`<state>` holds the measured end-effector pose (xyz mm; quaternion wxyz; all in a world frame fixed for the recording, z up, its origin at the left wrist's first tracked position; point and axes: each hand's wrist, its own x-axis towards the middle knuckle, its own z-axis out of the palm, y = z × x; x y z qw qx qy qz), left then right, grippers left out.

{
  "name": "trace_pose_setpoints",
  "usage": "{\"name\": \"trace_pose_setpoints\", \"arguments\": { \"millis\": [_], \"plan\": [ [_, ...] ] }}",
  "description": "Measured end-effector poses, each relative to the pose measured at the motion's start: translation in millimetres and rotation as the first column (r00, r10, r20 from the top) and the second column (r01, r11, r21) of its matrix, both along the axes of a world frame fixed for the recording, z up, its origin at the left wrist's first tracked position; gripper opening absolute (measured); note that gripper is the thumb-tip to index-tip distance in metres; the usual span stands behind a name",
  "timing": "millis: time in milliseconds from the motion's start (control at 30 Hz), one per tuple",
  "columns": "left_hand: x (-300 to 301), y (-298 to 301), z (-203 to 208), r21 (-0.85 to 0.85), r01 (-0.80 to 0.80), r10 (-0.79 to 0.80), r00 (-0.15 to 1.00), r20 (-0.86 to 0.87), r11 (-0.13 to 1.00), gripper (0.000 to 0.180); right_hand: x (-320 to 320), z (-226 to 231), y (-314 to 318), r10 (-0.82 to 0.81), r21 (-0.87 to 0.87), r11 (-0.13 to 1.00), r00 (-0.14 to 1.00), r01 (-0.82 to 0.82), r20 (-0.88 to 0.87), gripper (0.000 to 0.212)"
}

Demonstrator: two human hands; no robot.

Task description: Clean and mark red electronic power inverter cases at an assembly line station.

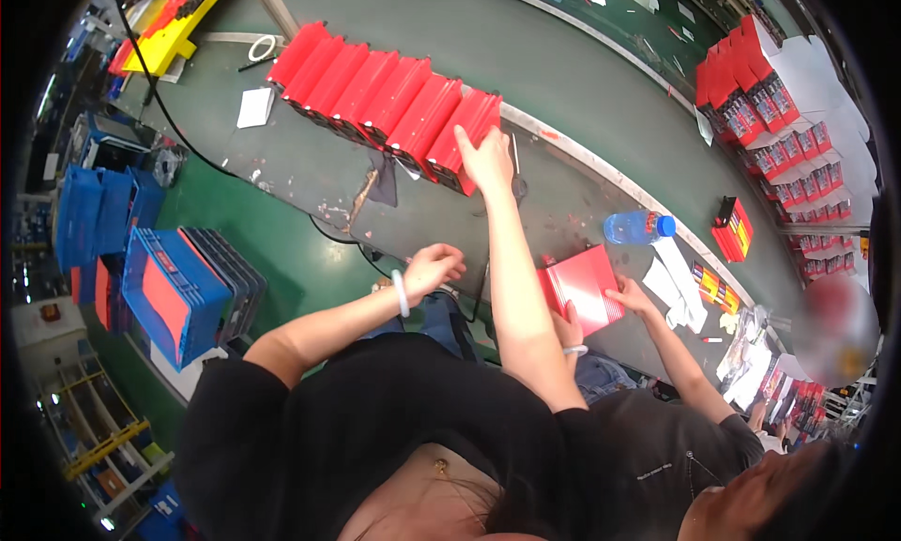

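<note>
Several red box-shaped casings (380,89) stand side by side in a slanting row on the grey-green workbench, dark parts showing at their near ends. My right hand (489,162) reaches forward to the row's right end. It grips the last red casing (466,137), thumb on its top and fingers along its right side, partly hidden. My left hand (434,268) hangs in the air in front of the bench edge, fingers loosely curled, with nothing visible in it. A dark cloth scrap (383,182) lies on the bench between my hands and the row.
On my right a co-worker holds another red casing (584,286) in both hands. A blue-capped bottle (638,228) lies beyond it. Blue crates (174,292) stand at left. Red boxes (746,86) stack far right. A black cable (174,128) crosses the bench's left end.
</note>
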<state>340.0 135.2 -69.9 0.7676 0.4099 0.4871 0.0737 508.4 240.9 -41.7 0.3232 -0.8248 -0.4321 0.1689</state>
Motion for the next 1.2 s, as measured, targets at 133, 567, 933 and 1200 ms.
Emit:
{"name": "trace_pose_setpoints", "arguments": {
  "millis": [133,567,933,1200],
  "plan": [
    [-36.8,29.8,17.3,0.197,-0.063,0.044,0.994,0.102,0.978,0.026,6.8,-10.5,3.4,-0.009,-0.073,0.997,0.992,0.018,0.127,0.035],
    [-74.3,123.2,111.5,0.886,0.276,-0.603,0.798,0.006,0.373,0.099,-16.9,110.4,-136.2,0.523,0.069,0.845,0.795,-0.53,-0.307,0.021],
    [-162.9,52.4,115.6,0.561,0.033,-0.256,0.911,0.324,0.827,0.08,-94.1,143.5,-140.2,0.447,0.171,0.878,0.635,-0.447,-0.63,0.038],
    [-197.5,31.6,111.8,0.495,-0.079,-0.111,0.933,0.343,0.865,0.082,-128.3,160.2,-142.3,0.709,0.126,0.698,0.705,-0.705,0.017,0.016]
  ]
}}
